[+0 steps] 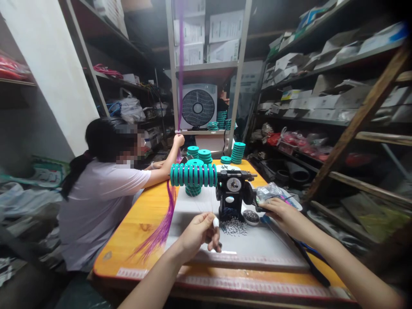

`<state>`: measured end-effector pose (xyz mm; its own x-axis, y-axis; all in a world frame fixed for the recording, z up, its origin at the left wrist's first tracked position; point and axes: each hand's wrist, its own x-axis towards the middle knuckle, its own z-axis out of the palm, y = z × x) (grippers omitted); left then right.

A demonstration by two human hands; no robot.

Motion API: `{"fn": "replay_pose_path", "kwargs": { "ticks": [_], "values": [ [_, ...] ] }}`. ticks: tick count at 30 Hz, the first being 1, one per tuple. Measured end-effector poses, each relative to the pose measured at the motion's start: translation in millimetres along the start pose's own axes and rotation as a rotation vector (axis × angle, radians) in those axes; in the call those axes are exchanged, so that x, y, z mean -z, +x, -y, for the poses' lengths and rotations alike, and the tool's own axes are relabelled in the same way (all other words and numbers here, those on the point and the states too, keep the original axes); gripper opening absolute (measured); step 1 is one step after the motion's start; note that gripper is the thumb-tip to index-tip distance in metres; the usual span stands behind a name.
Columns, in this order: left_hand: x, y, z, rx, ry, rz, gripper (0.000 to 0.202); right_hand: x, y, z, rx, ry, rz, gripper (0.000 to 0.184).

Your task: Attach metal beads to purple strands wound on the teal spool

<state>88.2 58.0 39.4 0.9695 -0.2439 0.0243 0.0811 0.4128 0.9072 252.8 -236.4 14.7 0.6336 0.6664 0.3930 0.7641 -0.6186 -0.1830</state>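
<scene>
Near the desk's front edge, left hand pinches thread, right hand grips the winder crank; keep tension even.

The winder stands on the table, spools at its left, the fan behind.

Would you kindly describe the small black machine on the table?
The black machine is small and looks like metal, with a round dial on its front and a white oval below. It stands upright on the grey mat. Teal spools sit in a row at one side, and the right hand meets the other side.
</scene>
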Motion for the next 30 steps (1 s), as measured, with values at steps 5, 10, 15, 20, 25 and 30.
{"fn": "replay_pose_path", "kwargs": {
  "ticks": [5, 10, 15, 20, 25, 30],
  "values": [
    [7.1, -2.7, 9.4, -0.030, 0.097, -0.096, 0.042, -0.2, -0.7, 3.3, -0.003, -0.009, -0.009, 0.033],
    [14.8, -4.0, 13.6, -0.067, 0.145, -0.130, 0.042, -0.6, -0.7, 4.7, 0.005, -0.029, -0.023, 0.033],
    [5.6, 0.0, 6.4, -0.085, 0.195, -0.172, 0.043, 1.5, 0.1, 4.8, 0.037, -0.040, -0.015, 0.031],
    [0.5, 11.5, -4.8, -0.167, 0.151, -0.207, 0.040, 12.6, -3.9, 8.7, 0.077, -0.054, -0.002, 0.030],
    [3.4, 22.8, -23.9, -0.214, 0.131, -0.151, 0.039, 30.9, -3.8, 18.1, 0.122, -0.127, -0.005, 0.029],
    [3.7, 27.9, -42.3, -0.220, 0.154, -0.081, 0.039, 39.1, -3.7, 14.3, 0.141, -0.245, -0.011, 0.025]
  ]
}}
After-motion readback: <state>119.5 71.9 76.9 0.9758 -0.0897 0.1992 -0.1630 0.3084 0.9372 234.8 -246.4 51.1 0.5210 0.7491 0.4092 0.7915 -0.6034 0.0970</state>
